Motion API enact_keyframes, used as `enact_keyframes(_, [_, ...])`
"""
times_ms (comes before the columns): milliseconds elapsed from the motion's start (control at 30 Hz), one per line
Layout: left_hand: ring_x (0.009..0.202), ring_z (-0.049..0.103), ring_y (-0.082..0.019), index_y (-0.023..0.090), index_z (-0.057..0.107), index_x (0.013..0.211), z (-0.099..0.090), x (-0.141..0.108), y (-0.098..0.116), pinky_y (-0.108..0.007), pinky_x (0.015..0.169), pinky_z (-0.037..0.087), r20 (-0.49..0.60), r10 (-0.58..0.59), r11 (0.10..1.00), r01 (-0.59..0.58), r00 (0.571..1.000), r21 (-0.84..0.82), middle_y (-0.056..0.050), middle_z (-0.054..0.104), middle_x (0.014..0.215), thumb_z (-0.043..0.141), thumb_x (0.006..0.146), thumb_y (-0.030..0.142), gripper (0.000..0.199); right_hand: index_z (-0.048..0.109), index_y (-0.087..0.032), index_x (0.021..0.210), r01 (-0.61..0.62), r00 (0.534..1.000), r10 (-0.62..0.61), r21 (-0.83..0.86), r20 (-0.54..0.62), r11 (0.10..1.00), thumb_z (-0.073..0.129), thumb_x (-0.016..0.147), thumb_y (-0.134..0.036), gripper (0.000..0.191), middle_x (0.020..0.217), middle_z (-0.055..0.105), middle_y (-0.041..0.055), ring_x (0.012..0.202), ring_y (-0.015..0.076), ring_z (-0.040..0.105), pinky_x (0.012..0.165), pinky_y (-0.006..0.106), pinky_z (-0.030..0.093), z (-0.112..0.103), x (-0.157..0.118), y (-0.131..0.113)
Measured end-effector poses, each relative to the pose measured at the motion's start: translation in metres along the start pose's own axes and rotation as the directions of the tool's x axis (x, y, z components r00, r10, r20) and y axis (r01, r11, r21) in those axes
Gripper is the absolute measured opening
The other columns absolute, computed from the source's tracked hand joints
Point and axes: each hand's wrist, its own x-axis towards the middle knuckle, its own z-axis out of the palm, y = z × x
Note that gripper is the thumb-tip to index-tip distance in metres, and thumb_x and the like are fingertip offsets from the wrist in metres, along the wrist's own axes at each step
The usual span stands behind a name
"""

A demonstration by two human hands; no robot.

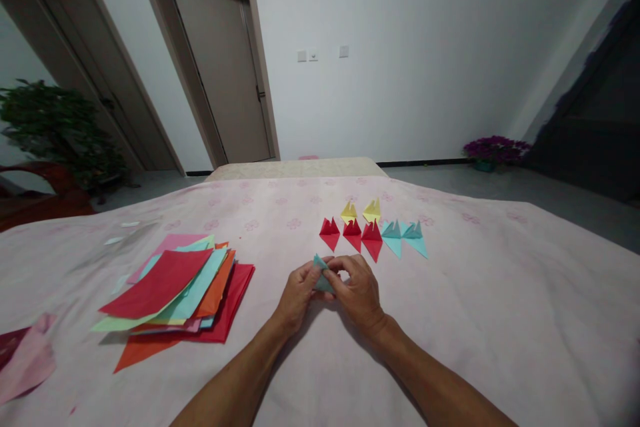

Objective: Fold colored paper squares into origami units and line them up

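Note:
A small folded piece of light blue paper (323,282) is held between both hands above the table's middle. My left hand (299,291) pinches its left side with thumb and fingers. From the right, my right hand (357,290) grips it too, thumb and fingertips closed on the paper. Part of the paper is hidden behind the fingers. Just beyond the hands stand several folded paper figures in rows: red ones (371,240), light blue ones (413,235) and two yellow ones (371,211).
A loose stack of coloured paper sheets (160,283) lies left of my hands on the pink flowered tablecloth (475,307). Pink cloth or paper (35,360) is at the far left edge. Beyond the bed-like surface are a door (220,67) and purple flowers (494,149).

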Motion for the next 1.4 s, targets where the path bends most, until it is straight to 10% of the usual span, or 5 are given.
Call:
enact_keyframes(633, [0.072,0.061,-0.018,0.01,0.077,0.091,-0.003,0.003,-0.004,-0.029,0.068,0.056,-0.055,0.03,0.982,-0.019,0.998,0.188,-0.008,0.07,0.079,0.074,0.073,0.056,0.05,0.071,-0.023,0.079,-0.039,0.999,0.032,0.185,0.044,0.982,0.064,0.084,-0.021,0.008,0.08,0.068,0.0014,0.082,0.0198,0.057,0.074,0.033,0.042,-0.003,0.011,0.004])
enact_keyframes(1400, [0.067,0.064,-0.018,0.01,0.076,0.083,-0.001,0.001,-0.002,-0.028,0.061,0.055,0.004,0.025,0.971,-0.025,1.0,0.24,-0.011,0.073,0.08,0.07,0.077,0.056,0.047,0.074,-0.019,0.073,-0.194,0.973,0.127,0.387,0.192,0.902,0.068,0.075,-0.025,0.009,0.072,0.067,0.0035,0.069,0.0174,0.059,0.06,0.029,0.042,-0.014,0.024,-0.001])
